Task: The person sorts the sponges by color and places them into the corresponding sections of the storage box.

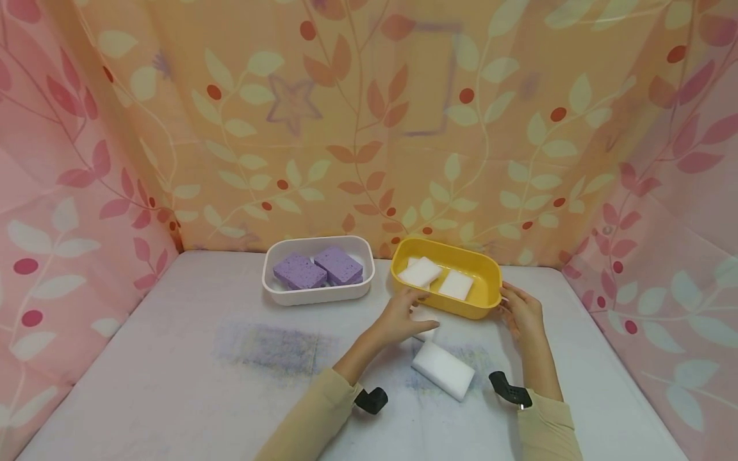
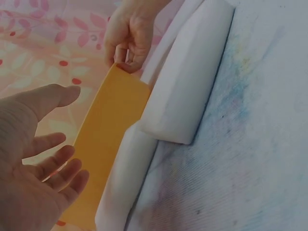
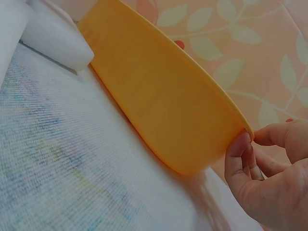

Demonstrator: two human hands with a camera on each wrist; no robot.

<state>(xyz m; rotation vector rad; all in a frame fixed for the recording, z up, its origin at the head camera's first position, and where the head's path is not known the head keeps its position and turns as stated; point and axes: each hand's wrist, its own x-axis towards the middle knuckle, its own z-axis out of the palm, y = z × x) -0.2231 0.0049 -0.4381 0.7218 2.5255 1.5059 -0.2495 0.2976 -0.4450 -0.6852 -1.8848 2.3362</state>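
My right hand (image 1: 526, 314) pinches the right end of the yellow tray (image 1: 474, 312) at its rim, thumb and fingertips close together there in the right wrist view. With its fingers spread and loosely bent, my left hand (image 1: 396, 318) is at the tray's front left, holding nothing. Inside the tray lie a few white sponges (image 1: 456, 284), some stacked at the left. In front of it, a white sponge block (image 1: 442, 370) lies on the table. A second block (image 2: 127, 175) sits just behind, partly hidden by the left hand in the head view.
Left of the yellow tray stands a white tray (image 1: 319, 294) with several purple sponges (image 1: 300, 271). The table cloth (image 1: 173, 371) has bluish smudges. Leaf-patterned curtains (image 1: 357, 128) rise behind and along both sides, close to the trays at the back.
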